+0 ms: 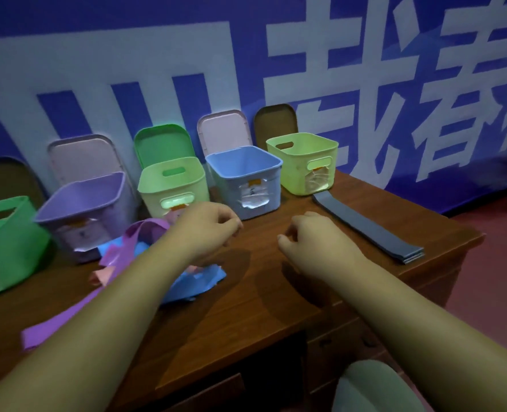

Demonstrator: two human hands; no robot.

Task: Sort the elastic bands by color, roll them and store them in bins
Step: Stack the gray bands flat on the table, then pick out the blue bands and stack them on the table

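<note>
Wooden desk (261, 292) holds limp elastic bands (198, 279) at nine o'clock; I would pinch one end. Left hand (207, 224), right hand (314, 233): loosely curled, empty.

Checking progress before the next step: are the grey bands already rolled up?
No, the grey bands lie flat and unrolled in a stack on the table.

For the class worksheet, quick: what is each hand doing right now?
Left hand: loosely curled, holding nothing.
Right hand: loosely curled, holding nothing.

Dim, bluish light – soft overall blur, wide-angle bending at edges.
</note>
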